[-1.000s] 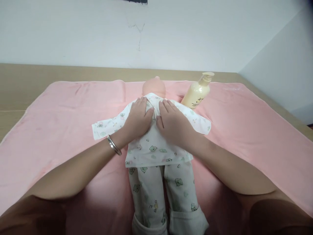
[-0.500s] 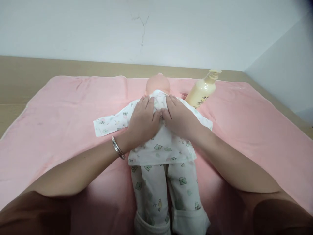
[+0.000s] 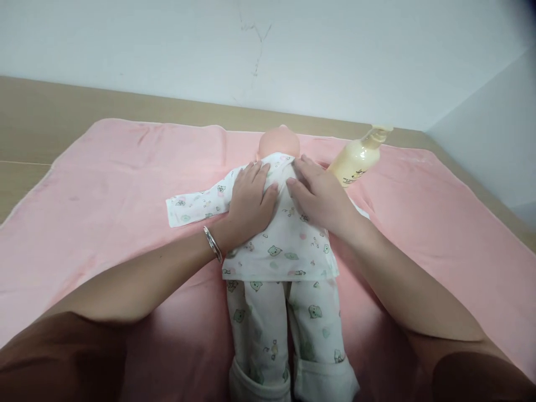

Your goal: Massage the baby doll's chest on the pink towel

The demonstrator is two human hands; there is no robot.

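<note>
A baby doll [image 3: 278, 142] lies on its back with its head at the far end. It wears a white printed top [image 3: 288, 245] and matching trousers [image 3: 316, 318] with turned-up cuffs. My left hand [image 3: 253, 198], below a silver bangle [image 3: 213, 244], rests flat on the left side of the doll's chest, fingers pointing toward the head. On the right side of the chest, my right hand [image 3: 320, 192] touches the top near the collar with its fingers extended. A strip of printed cloth shows between the two hands. The doll's right-hand sleeve is mostly hidden by my right hand and forearm.
A pale yellow pump bottle [image 3: 355, 159] leans at a tilt beside the doll's shoulder. Underneath everything is a pink blanket [image 3: 125, 178] on a wooden surface [image 3: 50, 123]. A white wall [image 3: 167, 50] with a crack stands behind.
My hands have moved apart: the thumbs were together over the middle of the chest, and the right hand has slid outward to the right. The whole view has shifted slightly.
</note>
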